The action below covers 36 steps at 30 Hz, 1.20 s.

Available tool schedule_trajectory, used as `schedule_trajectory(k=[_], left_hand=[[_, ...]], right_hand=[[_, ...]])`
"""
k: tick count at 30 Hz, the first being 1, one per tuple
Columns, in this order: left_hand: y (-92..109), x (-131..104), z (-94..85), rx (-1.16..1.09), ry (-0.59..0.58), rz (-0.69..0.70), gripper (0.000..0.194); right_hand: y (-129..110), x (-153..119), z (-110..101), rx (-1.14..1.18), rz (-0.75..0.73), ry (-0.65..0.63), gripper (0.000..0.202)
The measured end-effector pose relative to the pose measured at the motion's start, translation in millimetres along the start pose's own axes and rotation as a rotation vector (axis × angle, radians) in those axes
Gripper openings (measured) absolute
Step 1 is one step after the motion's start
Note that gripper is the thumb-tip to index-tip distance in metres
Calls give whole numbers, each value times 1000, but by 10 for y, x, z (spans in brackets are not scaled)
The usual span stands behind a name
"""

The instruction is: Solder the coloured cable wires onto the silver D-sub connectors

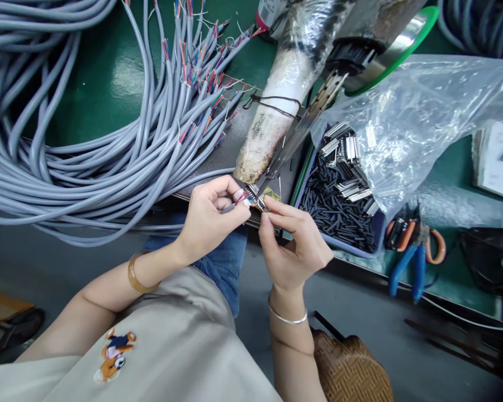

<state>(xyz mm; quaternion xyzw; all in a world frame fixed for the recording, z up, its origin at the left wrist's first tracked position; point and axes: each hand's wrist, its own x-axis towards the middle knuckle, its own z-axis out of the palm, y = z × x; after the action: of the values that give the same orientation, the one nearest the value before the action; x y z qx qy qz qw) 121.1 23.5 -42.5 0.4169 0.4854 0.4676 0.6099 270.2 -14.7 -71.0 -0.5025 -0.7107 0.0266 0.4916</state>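
Observation:
My left hand (pixel 207 218) pinches the stripped end of a grey cable, its thin coloured wires (pixel 246 195) fanned out at the fingertips. Those wires meet a small metal connector (pixel 255 192) with a row of pins, just below the tip of a white, tape-wrapped tube (pixel 262 131). From the right, my right hand (pixel 295 240) closes its thumb and index finger at the connector's lower right edge. Whether it grips the connector or a wire is too small to tell. A thin metal tool tip (pixel 268 181) comes down to the connector from above.
Grey cables (pixel 121 151) cover the left of the green table (pixel 100 84). Right of my hands, a blue bin (pixel 352 248) holds black sleeves (pixel 327 204) and metal connectors (pixel 352 151), beside a clear plastic bag (pixel 427 111). Blue-handled pliers (pixel 419 257) and orange-handled scissors (pixel 438 245) lie farther right.

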Motion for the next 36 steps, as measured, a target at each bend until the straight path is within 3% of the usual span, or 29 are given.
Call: schedule_trajectory(k=[18, 28, 36], left_hand=[[17, 4, 8, 14, 29, 46, 18], [-32, 21, -16, 3, -5, 61, 17], [-62, -11, -33, 10, -24, 86, 13]], right_hand=[[-7, 75, 7, -25, -32, -6, 22], [-16, 25, 13, -115, -153, -30, 20], [-30, 31, 15, -34, -6, 3, 18]])
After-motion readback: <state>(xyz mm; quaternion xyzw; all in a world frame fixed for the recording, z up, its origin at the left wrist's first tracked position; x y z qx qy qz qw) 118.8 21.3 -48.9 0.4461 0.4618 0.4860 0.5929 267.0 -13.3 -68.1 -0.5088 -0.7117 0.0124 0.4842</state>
